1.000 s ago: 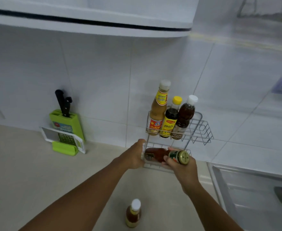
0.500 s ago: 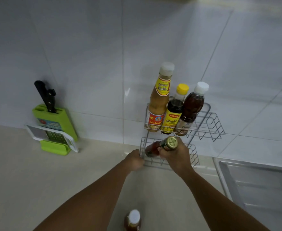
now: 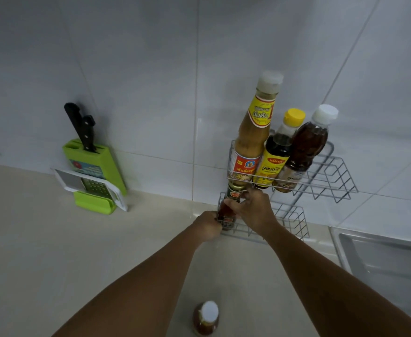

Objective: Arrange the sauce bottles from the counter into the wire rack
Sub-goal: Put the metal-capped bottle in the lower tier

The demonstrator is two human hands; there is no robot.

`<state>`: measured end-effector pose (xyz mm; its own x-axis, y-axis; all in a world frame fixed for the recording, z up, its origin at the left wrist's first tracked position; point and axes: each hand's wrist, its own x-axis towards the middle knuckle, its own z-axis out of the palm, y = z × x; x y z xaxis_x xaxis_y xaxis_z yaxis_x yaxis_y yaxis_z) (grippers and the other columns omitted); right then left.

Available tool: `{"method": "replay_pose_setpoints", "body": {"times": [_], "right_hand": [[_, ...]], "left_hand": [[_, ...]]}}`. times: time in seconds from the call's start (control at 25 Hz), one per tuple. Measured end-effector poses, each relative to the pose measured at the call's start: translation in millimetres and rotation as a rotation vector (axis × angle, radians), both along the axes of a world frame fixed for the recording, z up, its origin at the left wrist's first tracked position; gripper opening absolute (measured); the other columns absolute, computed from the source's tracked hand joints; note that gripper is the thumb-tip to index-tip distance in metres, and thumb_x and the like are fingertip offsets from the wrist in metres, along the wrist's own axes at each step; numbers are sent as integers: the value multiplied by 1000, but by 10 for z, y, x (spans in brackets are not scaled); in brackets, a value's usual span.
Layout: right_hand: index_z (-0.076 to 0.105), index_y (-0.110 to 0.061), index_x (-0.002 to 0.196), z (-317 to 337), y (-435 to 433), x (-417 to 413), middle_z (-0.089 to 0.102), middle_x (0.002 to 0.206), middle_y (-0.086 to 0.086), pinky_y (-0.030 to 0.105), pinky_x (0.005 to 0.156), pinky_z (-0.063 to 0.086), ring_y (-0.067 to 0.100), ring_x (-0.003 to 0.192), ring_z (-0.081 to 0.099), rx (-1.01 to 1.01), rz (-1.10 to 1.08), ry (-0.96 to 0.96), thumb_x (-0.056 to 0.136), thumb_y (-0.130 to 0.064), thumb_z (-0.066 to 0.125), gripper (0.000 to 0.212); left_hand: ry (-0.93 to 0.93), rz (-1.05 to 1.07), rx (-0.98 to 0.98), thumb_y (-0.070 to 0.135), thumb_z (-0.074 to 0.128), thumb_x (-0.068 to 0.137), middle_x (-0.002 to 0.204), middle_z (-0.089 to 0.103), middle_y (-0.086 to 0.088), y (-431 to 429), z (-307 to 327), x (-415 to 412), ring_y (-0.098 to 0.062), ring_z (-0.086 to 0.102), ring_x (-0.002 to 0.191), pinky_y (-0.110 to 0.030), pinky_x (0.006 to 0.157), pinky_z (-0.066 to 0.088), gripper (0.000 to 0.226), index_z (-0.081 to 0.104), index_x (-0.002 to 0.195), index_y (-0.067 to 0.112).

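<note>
A two-tier wire rack stands against the tiled wall. Its upper shelf holds a tall tan sauce bottle, a dark bottle with a yellow cap and a brown bottle with a white cap. My right hand grips a small red sauce bottle with a gold lid, standing nearly upright at the left end of the lower shelf. My left hand grips the rack's lower left corner, beside that bottle. Another small bottle with a white cap stands on the counter near me.
A green knife block with a black-handled knife and a grater leaning on it stands against the wall at the left. A steel sink lies at the right. The beige counter spreads between them.
The red bottle has gone from lying tilted in front of the lower shelf to standing nearly upright in its left end. The view has tilted down and moved closer.
</note>
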<state>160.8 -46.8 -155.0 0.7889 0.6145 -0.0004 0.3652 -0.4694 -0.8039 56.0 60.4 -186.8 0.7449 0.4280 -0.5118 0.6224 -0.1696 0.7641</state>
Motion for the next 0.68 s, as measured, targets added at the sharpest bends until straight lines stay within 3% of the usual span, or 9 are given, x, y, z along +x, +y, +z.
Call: {"method": "replay_pose_setpoints", "body": {"times": [0.12, 0.24, 0.36, 0.44, 0.52, 0.56, 0.64, 0.68], "right_hand": [[61, -11, 131, 19, -6, -6, 73, 129, 11, 40, 88, 63, 29, 111, 72, -36, 8, -7, 85, -28, 85, 54], [53, -13, 141, 89, -34, -34, 66, 141, 11, 45, 96, 60, 32, 120, 68, -61, 36, 49, 85, -24, 84, 65], [38, -16, 155, 188, -107, -134, 55, 152, 12, 50, 108, 51, 31, 140, 53, -71, 32, 109, 87, -20, 82, 82], [27, -15, 161, 273, -167, -216, 50, 156, 16, 50, 110, 49, 34, 143, 49, -79, -27, 140, 89, -21, 79, 89], [28, -15, 161, 380, -246, -323, 51, 154, 16, 43, 101, 55, 35, 139, 53, -76, -79, 163, 91, -21, 75, 84], [32, -16, 159, 434, -298, -398, 54, 152, 15, 34, 88, 58, 34, 135, 56, -69, -89, 161, 93, -19, 73, 78], [49, -16, 148, 538, -433, -606, 63, 139, 11, 20, 68, 53, 30, 125, 63, -44, -67, 97, 95, -12, 68, 56], [58, -15, 139, 573, -506, -726, 68, 129, 8, 22, 69, 55, 27, 119, 67, -36, -25, 58, 95, -8, 66, 45]], "left_hand": [[10, -8, -12, 2, 49, 95, 125, 68, -20, -2, 12, -20, -36, 63, 116, -31, 87, 47, 35, 66, 126, 3], [30, -20, 4, 3, 48, 95, 130, 65, -20, 4, 83, -67, -36, 62, 119, -33, 94, 49, 38, 62, 130, 3], [40, -36, 47, 7, 49, 97, 146, 53, -17, 23, 229, -170, -33, 54, 130, -38, 109, 45, 50, 45, 146, 5], [42, -94, 81, 7, 50, 97, 148, 51, -15, 35, 335, -283, -30, 53, 131, -30, 103, 45, 52, 43, 148, 9], [56, -194, 117, 4, 48, 97, 146, 53, -14, 42, 452, -435, -29, 54, 129, -27, 98, 45, 50, 48, 146, 11], [66, -242, 135, 3, 48, 97, 147, 52, -14, 41, 498, -528, -29, 53, 131, -28, 101, 44, 50, 48, 146, 11], [96, -314, 176, 3, 50, 97, 150, 49, -14, 26, 589, -739, -29, 50, 134, -29, 107, 41, 50, 47, 147, 11], [113, -342, 201, 2, 50, 98, 150, 48, -14, 17, 632, -844, -28, 50, 134, -29, 107, 41, 51, 47, 147, 10]]}}
